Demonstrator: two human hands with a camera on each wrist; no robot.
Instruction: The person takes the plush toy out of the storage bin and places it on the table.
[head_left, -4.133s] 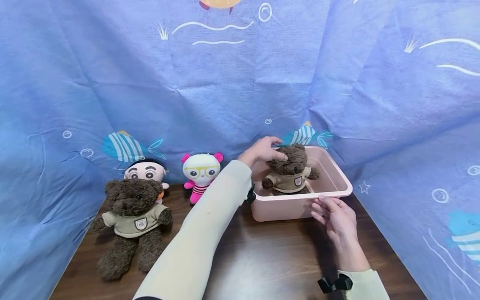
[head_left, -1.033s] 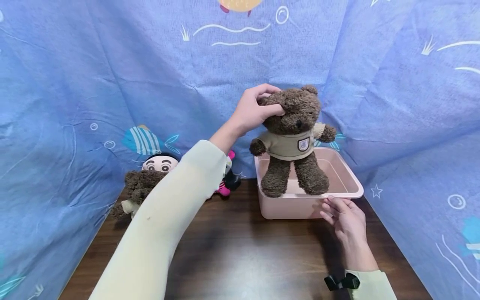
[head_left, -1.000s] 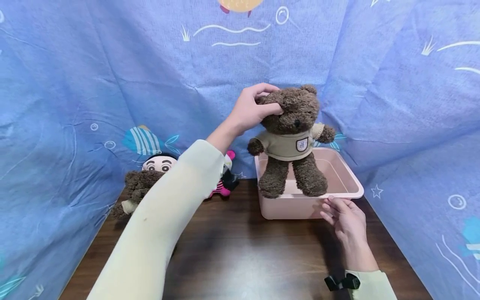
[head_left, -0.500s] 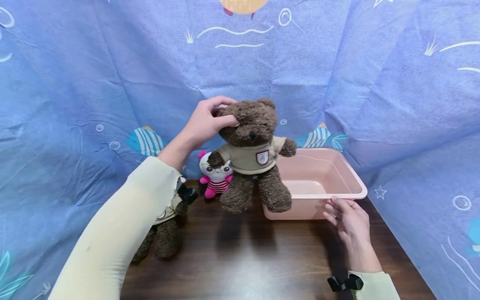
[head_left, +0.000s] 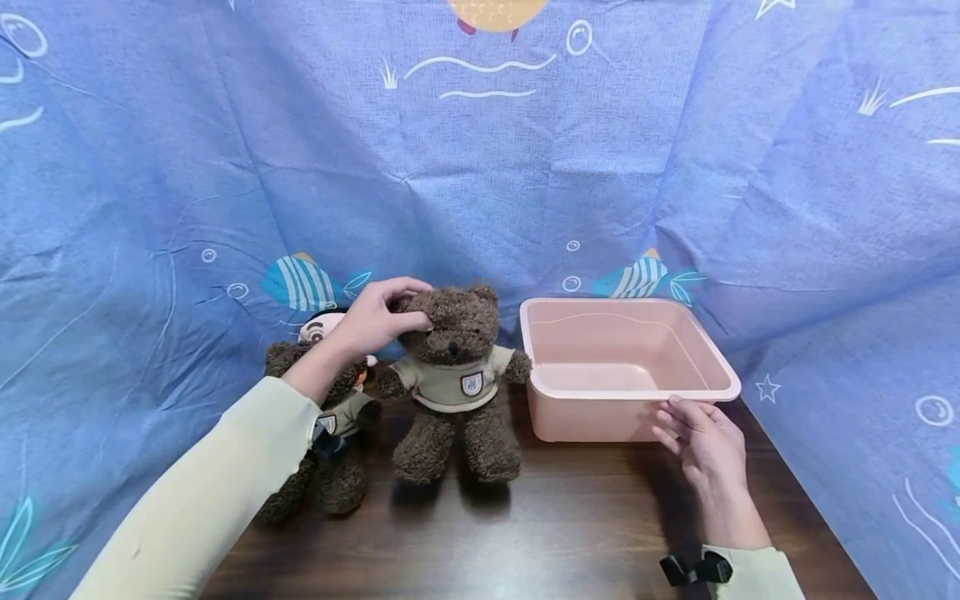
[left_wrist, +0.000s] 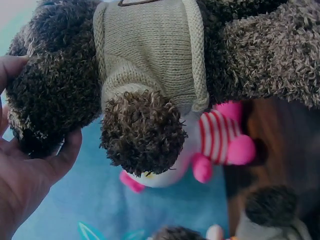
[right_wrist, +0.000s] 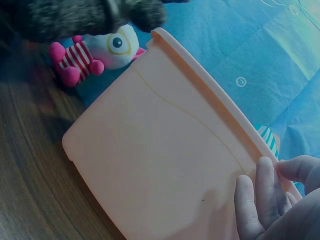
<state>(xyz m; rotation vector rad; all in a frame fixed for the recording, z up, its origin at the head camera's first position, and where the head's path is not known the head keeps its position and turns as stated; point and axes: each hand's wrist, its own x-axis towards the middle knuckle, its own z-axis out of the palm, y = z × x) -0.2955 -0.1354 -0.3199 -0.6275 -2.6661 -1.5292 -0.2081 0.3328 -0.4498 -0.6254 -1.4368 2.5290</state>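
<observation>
My left hand (head_left: 378, 317) grips the head of a dark brown teddy bear (head_left: 456, 387) in a khaki sweater with a badge. The bear hangs upright just left of the bin, its feet low over the table; whether they touch cannot be told. In the left wrist view, thumb and fingers press into the curly fur of the bear (left_wrist: 57, 90). My right hand (head_left: 708, 454) pinches the front rim of a pink plastic bin (head_left: 592, 421) near its right corner. The bin's inside holds nothing. In the right wrist view, fingers lie along the bin's outer wall (right_wrist: 150, 135).
A second teddy bear (head_left: 343, 483) sits at left, partly behind my left arm. Behind it is a black-haired doll (head_left: 315, 329). A white and pink panda doll (left_wrist: 220, 137) stands behind the held bear. Dark wooden table (head_left: 570, 517); blue cloth (head_left: 480, 183) surrounds it.
My left hand has lifted the teddy bear out of the bin, carried it left and lowered it toward the table. The right hand has stayed on the bin's rim.
</observation>
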